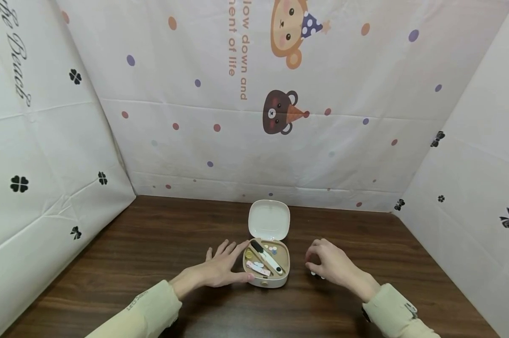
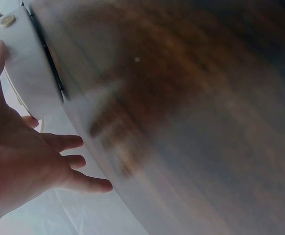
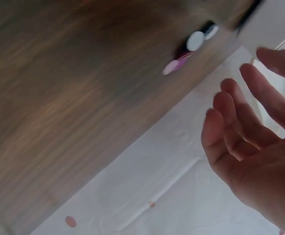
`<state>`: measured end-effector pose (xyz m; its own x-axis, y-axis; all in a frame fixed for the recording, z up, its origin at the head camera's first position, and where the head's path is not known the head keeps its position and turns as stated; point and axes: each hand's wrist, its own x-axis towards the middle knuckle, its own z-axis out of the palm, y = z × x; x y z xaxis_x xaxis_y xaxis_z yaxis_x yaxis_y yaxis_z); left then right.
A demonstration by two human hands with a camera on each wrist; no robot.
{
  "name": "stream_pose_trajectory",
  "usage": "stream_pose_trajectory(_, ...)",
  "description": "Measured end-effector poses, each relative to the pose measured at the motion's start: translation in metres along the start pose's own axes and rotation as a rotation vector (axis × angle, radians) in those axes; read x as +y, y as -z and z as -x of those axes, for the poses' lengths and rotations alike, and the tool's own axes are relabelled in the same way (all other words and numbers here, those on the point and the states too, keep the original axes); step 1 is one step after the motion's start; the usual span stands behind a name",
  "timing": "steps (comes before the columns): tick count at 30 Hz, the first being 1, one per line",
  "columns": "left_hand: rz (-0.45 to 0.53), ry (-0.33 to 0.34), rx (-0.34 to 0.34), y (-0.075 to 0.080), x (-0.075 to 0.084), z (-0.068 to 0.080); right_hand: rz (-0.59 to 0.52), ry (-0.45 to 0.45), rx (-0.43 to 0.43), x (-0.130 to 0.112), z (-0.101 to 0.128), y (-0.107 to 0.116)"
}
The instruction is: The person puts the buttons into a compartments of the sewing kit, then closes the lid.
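Note:
A small white box (image 1: 275, 283) with a beige inside stands on the table, its white lid (image 1: 269, 219) tipped up at the back. Inside lie a slim white tool with a black end (image 1: 273, 262), a pink-and-white strip (image 1: 258, 268), a yellow round piece (image 1: 248, 254) and small white and blue buttons (image 1: 274, 249). My left hand (image 1: 220, 268) steadies the box, thumb at its front and index finger along its left side, fingers spread. To the right, my right hand (image 1: 332, 264) hovers with bent fingers over small spool-like pieces (image 3: 195, 41), white-ended, black and pink; its fingers hold nothing.
The dark wooden table (image 1: 186, 220) is bounded by white printed sheets at the back (image 1: 212, 145), left (image 1: 47, 155) and right (image 1: 469, 188). The raised lid stands close to the back sheet.

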<state>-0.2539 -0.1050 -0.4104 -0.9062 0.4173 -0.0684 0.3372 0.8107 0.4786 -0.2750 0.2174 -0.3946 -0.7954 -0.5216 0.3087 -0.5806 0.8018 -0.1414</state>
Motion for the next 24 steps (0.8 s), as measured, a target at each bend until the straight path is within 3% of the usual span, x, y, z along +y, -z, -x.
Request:
stream_pose_trajectory(7,-0.005,0.002,-0.006,-0.001,-0.001,-0.001,-0.007,-0.009,-0.098,0.009,0.008,0.001)
stream_pose_trajectory(24,-0.017,0.008,-0.011,0.002,0.001,-0.001,0.021,0.034,-0.08,0.012,0.011,-0.005)
